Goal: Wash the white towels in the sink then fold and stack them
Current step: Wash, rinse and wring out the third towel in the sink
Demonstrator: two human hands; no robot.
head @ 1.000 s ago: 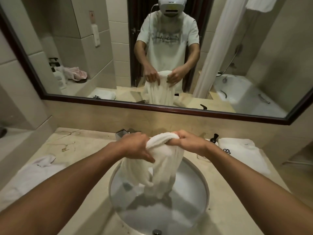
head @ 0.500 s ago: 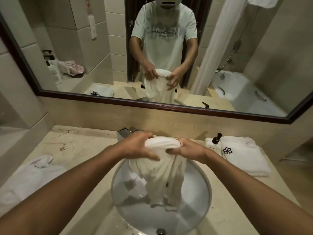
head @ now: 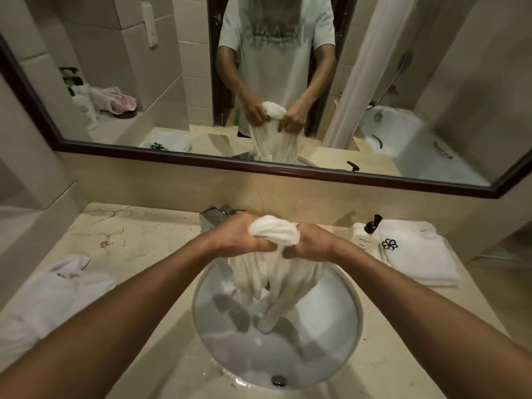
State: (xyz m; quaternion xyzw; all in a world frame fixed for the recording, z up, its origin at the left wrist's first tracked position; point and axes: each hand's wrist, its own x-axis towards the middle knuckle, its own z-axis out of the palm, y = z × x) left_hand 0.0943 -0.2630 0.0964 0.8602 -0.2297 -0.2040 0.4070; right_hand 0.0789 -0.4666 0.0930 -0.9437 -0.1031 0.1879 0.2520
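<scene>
A wet white towel (head: pixel 273 279) hangs bunched over the round white sink (head: pixel 349 321), its lower end touching the basin. My left hand (head: pixel 240 236) and my right hand (head: pixel 312 240) both grip its top, close together, with a rolled fold (head: pixel 272 230) bulging up between them. A crumpled white towel (head: pixel 54 289) lies on the counter to the left. A folded white towel (head: pixel 417 253) with a dark flower emblem lies on the counter to the right.
The chrome faucet (head: pixel 214 217) stands behind the sink, partly hidden by my left hand. A white soap bottle with a black pump (head: pixel 365 236) stands beside the folded towel. A dark-framed wall mirror (head: pixel 259 165) rises behind the beige marble counter (head: pixel 129 240).
My hands have drawn closer together and squeezed the towel's top into a tighter roll. The hanging part looks more twisted and bunched than before.
</scene>
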